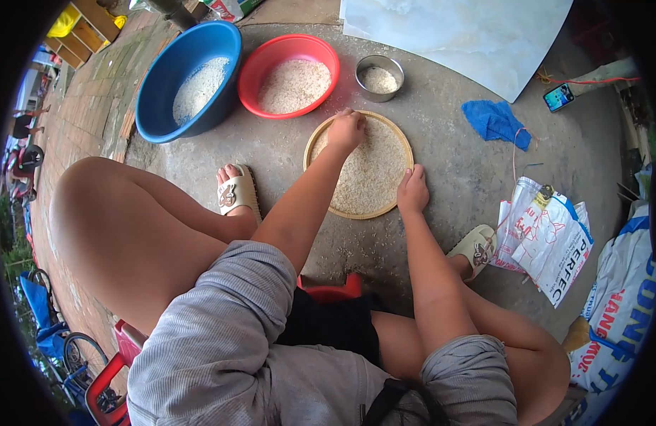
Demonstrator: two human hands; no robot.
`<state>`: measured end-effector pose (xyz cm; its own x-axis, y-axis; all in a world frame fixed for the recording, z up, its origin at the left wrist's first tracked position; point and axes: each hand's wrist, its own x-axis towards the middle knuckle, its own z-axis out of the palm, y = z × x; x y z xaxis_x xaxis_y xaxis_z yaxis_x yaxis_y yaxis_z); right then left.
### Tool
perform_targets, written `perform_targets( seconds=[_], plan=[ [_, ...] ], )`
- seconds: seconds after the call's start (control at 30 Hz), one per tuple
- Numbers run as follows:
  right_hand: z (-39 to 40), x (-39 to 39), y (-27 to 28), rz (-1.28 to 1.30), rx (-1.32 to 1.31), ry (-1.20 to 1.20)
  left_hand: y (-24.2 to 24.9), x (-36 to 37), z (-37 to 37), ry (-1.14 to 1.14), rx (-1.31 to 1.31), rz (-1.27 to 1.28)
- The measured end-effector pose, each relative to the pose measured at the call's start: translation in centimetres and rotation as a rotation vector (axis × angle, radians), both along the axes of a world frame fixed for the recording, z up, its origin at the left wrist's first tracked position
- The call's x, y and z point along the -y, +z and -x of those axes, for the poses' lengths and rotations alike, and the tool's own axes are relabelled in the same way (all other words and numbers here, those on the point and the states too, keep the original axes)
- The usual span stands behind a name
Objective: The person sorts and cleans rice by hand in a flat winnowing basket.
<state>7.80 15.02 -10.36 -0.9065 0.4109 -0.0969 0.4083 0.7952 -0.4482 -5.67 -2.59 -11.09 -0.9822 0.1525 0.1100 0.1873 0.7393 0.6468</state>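
Observation:
A round woven tray (406, 142) with a light rim sits low over the concrete, spread with rice (367, 170). My left hand (348, 130) is over the tray's far-left part, fingers bunched down at the rice; whatever they pinch is hidden. At the right rim, my right hand (413, 189) grips the tray, thumb on top and fingers partly out of sight. Beyond the tray stand a metal bowl (390, 65) with some rice, a red basin (253, 99) holding rice, and a larger blue basin (152, 113) with whiter grains.
A blue cloth (494, 122) and a phone (558, 97) are at the right. Printed sacks (555, 255) lie near my right sandal (477, 248). My left sandal (239, 192) is left of the tray. A pale sheet (455, 35) covers the ground at the back.

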Motion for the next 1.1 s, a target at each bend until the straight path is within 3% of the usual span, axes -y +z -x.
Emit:
perform_targets(
  seconds=[0.27,0.57,0.63,0.77,0.83,0.87,0.93,0.97,1.0,1.07,1.1],
  plan=[
    [-0.1,0.0,0.2,0.005,-0.025,-0.005,1.3,-1.5,-5.1,-0.283,-0.041,0.241],
    [0.3,1.3,0.5,0.062,-0.041,-0.11,1.7,-0.5,-13.1,-0.619,-0.155,0.309],
    [0.6,1.9,0.1,-0.146,-0.219,-0.131,1.8,0.0,-13.8,-0.712,-0.071,0.276],
    [1.8,3.3,2.4,-0.248,-0.395,0.002,1.0,0.5,-12.2,-0.765,-0.054,0.271],
    [3.2,3.5,1.7,0.06,-0.407,0.244,2.3,0.3,-10.5,-0.619,0.143,0.165],
    [3.8,3.9,1.0,0.057,-0.408,0.247,0.8,0.2,-9.5,-0.531,0.04,-0.005],
    [5.0,4.9,-1.0,0.497,-0.321,0.003,3.7,-0.2,-7.8,-0.373,0.087,-0.058],
    [5.7,5.1,-1.7,0.841,-0.148,-0.139,4.7,-0.5,-7.0,-0.371,0.088,-0.059],
    [6.3,5.4,-1.5,0.841,-0.146,-0.138,5.4,-0.8,-6.3,-0.312,0.12,-0.052],
    [7.0,6.1,-1.3,1.788,-0.04,-0.6,6.5,-1.4,-5.9,-0.253,0.155,-0.043],
    [7.0,5.7,-1.0,1.845,0.031,-0.556,6.8,-1.7,-5.9,-0.282,0.178,-0.024]
  ],
)
